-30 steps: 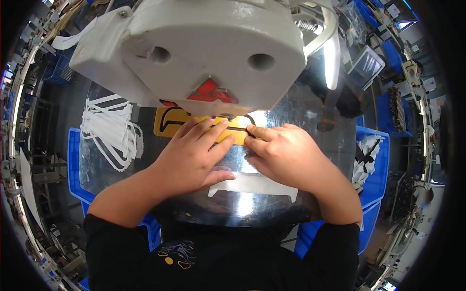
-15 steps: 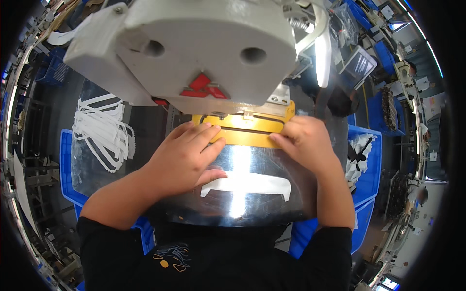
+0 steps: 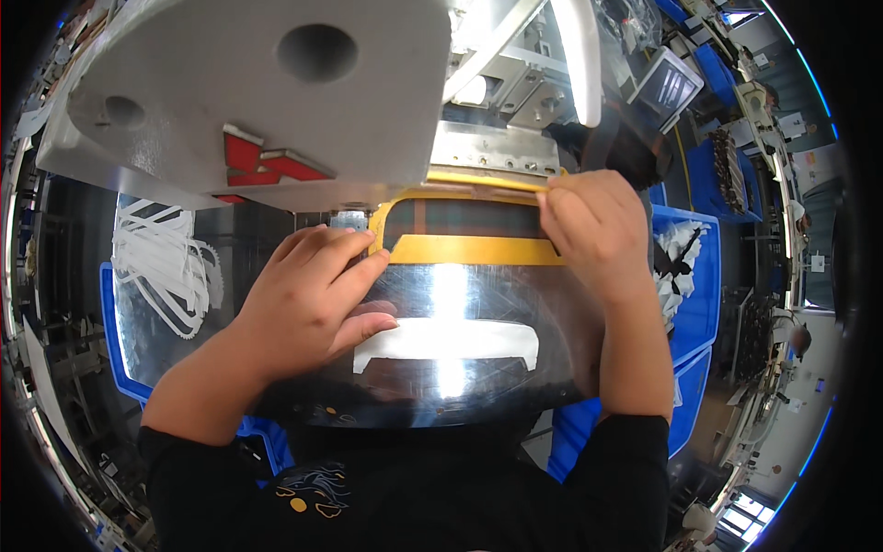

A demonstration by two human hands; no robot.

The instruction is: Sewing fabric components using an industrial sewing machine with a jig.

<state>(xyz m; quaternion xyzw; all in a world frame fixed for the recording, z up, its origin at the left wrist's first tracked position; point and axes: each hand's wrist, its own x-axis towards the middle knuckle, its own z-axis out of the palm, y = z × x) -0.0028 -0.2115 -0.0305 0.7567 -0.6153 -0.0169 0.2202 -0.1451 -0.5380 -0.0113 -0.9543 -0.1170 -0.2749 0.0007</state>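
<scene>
A yellow template [image 3: 474, 250] lies on the shiny metal table under the front of a sewing machine [image 3: 184, 74]. Its upper leaf stands tilted up at the far side, with a dark opening below. My right hand [image 3: 598, 230] pinches that raised leaf near its right end. At the template's left end rests my left hand [image 3: 299, 299], fingers stretched and fingertips touching the yellow edge. Nearer to me a white strip-shaped piece [image 3: 446, 340] with bent-down ends lies flat on the metal, just right of my left thumb.
White cut strips [image 3: 156, 267] are heaped on the table's left side. Blue bins [image 3: 704, 317] flank the table; the right one holds crumpled white and black scraps. A metal clamp plate [image 3: 497, 147] sits behind the template. A tablet screen [image 3: 667, 87] stands at the far right.
The template's upper leaf, lying flat before, is now raised by my right hand, which has moved slightly up. The machine head appears larger and further left in view. My left hand stays at the left end.
</scene>
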